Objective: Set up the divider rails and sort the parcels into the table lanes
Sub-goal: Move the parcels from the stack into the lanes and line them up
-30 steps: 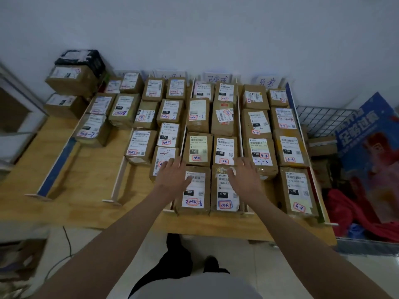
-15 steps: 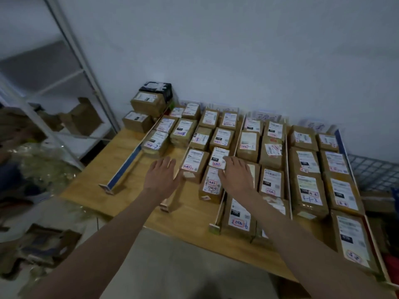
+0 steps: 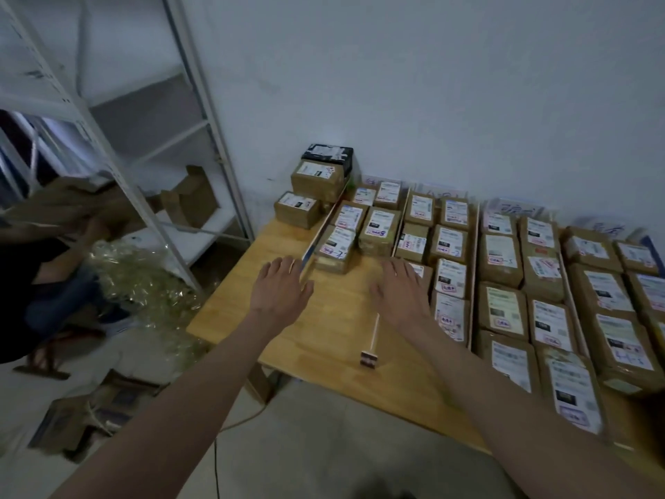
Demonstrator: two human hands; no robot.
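Observation:
Several brown parcels [image 3: 500, 260] with white labels lie in rows on the wooden table [image 3: 334, 329], split into lanes by thin upright divider rails. My left hand [image 3: 282, 288] hovers with straight fingers over the near end of the blue-edged leftmost rail [image 3: 320, 235]. My right hand [image 3: 401, 291], fingers spread, hovers over the second rail [image 3: 374, 333], beside a labelled parcel [image 3: 449, 315]. Neither hand holds anything. Two stacked boxes [image 3: 318, 178] and one more [image 3: 297, 208] sit outside the leftmost rail at the back corner.
A white metal shelf rack [image 3: 187, 131] stands left of the table with cardboard on it. Crumpled foil-like wrap [image 3: 140, 279] and cardboard scraps lie on the floor. A person in dark clothes [image 3: 32, 279] crouches at far left. The white wall [image 3: 431, 84] backs the table.
The view has swung left, so the shelf rack and floor now show. Both hands have shifted left along the table, from the middle lanes to the two leftmost rails.

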